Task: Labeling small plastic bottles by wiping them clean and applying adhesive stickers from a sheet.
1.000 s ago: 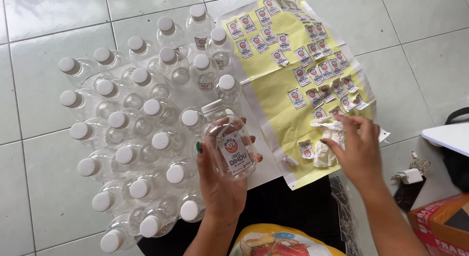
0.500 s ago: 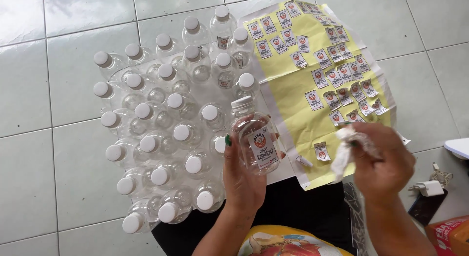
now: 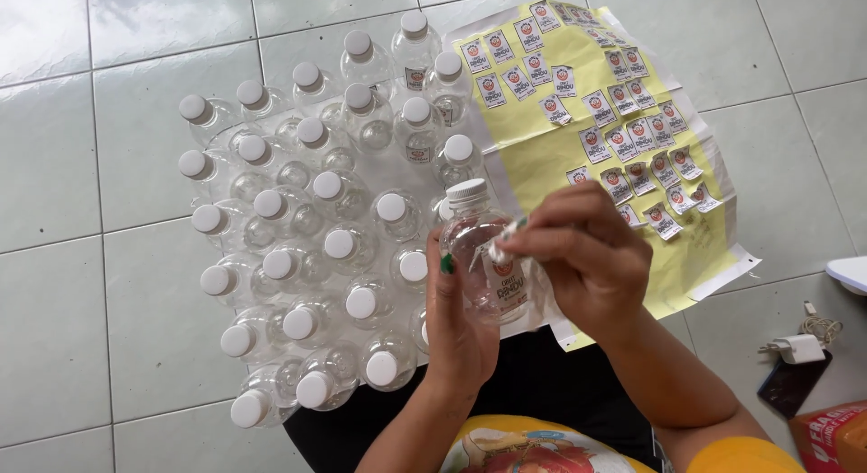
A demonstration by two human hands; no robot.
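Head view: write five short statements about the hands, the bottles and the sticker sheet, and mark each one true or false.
1. The left hand holds a clear plastic bottle with a white cap. True.
2. The right hand rests flat on the yellow sheet. False: it is raised at the held bottle, pinching a small sticker against it.
3. The group of bottles on the tiled floor stands with white caps on. True.
4. The yellow sheet is bare of stickers. False: many small stickers lie on it in rows.
5. A white charger lies on the floor at the right. True.
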